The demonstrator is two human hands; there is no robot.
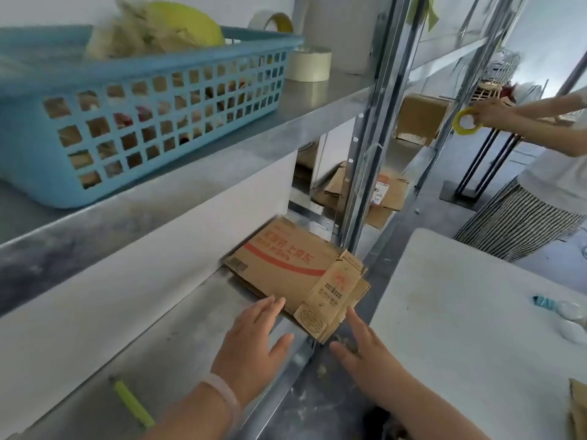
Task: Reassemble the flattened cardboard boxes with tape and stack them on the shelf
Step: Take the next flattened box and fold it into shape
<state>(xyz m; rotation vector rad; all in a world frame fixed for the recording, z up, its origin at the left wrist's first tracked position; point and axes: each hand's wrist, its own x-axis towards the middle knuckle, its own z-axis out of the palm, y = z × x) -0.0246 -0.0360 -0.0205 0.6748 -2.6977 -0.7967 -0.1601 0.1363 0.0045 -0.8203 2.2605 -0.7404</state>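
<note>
Head view. My left hand (254,338) is lying flat over the lower shelf (178,328), fingers straight and slightly spread. Its fingertips are touching the near edge of the flattened cardboard boxes (286,268), and it is gripping nothing. My right hand (365,354) is reaching in with fingers extended, the forefinger meeting the pile's near right corner, and it too is holding nothing. The boxes are lying stacked at the shelf's front edge, just beside the metal upright (359,185), with a narrow folded flap (330,296) resting on top. A yellow-green marker (133,404) is lying at the shelf's near end. On the upper shelf (317,100) a blue basket (158,100) is standing beside two tape rolls (309,63). A white table (460,312) is standing to my right. Beyond it, a second person (552,173) is holding a yellow tape roll (467,122).
</note>
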